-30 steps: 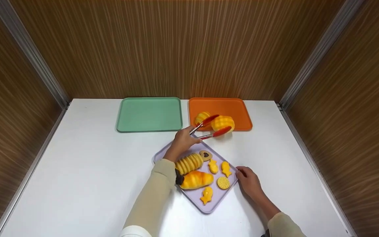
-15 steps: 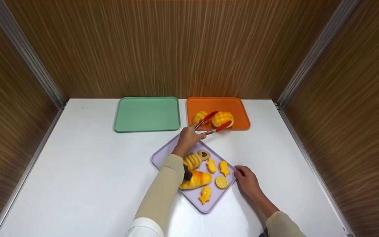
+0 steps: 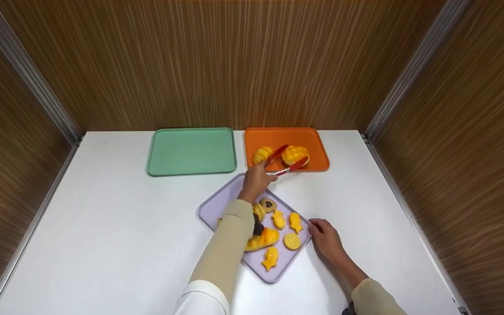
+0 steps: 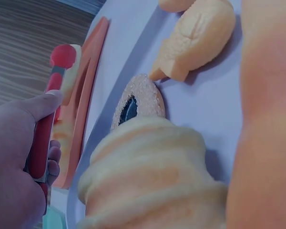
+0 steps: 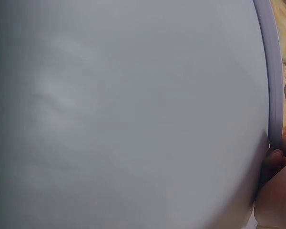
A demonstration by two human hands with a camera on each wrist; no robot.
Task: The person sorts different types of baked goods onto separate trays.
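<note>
My left hand (image 3: 257, 177) grips a pair of tongs (image 3: 298, 163) with red tips and handle. Between the tips is a round yellow bun (image 3: 295, 154) with a criss-cross top, over the orange tray (image 3: 322, 148). A striped bun (image 3: 262, 154) sits left of it on that tray. In the left wrist view, fingers and thumb wrap the red tong handle (image 4: 40, 148). My right hand (image 3: 327, 240) holds the right corner of the lilac tray (image 3: 217, 210), which lies turned at an angle. The right wrist view shows curled fingers (image 5: 275, 160) at the tray's corner.
On the lilac tray lie a heart-centred cookie (image 3: 268, 205), several fish-shaped pieces (image 3: 295, 222), a round biscuit (image 3: 292, 241), a long bread roll (image 3: 266, 238) and a ridged roll (image 4: 148, 171), partly under the left arm. A green tray (image 3: 193, 151) stands back left. Wood-grain walls (image 3: 208, 65) enclose the table.
The left hand has moved the tongs and bun slightly back, from the orange tray's front edge to farther over it. The right hand stays at the lilac tray's corner.
</note>
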